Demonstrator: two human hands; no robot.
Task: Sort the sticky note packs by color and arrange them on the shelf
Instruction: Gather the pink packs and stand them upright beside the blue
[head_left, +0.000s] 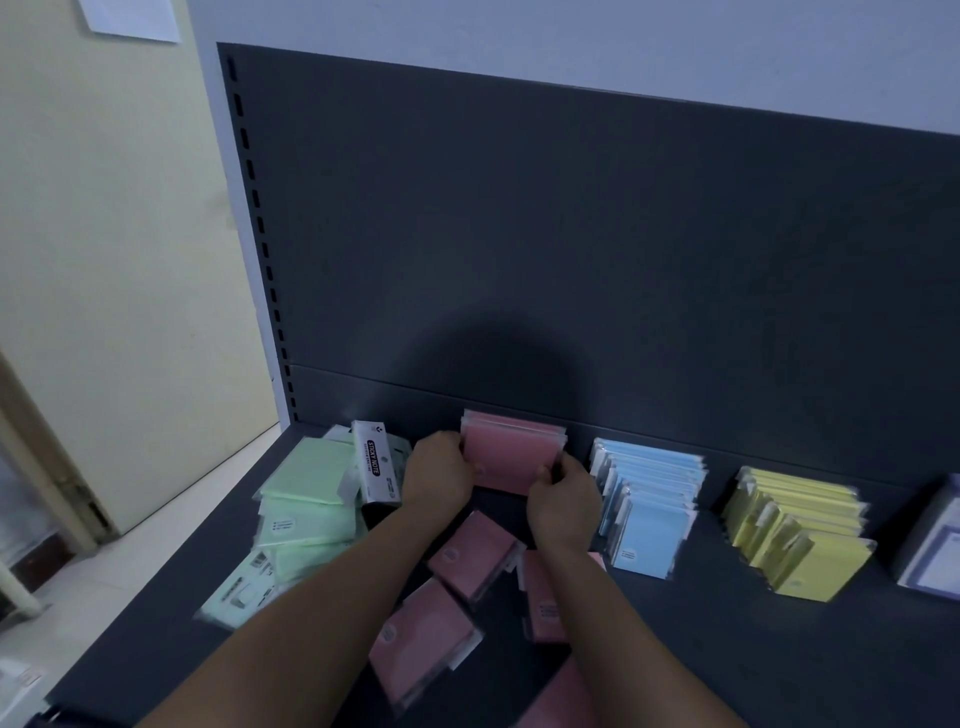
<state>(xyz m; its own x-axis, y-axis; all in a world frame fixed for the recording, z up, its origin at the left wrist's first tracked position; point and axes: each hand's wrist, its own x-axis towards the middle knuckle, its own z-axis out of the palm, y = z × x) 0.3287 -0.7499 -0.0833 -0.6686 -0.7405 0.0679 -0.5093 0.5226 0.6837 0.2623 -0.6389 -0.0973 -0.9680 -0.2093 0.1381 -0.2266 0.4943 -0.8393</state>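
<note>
Both hands are holding a small upright stack of pink sticky note packs (511, 451) against the dark back panel (571, 249) of the shelf (727, 649): the left hand (436, 475) is gripping its left edge, the right hand (563, 496) is pinching its right edge with curled fingers. Loose pink packs (470, 558) are lying below the wrists. Green packs (306, 499) are sitting in a heap at left; blue packs (649, 506), yellow packs (800, 535) and what are probably purple packs (935, 551) are standing in rows at right.
</note>
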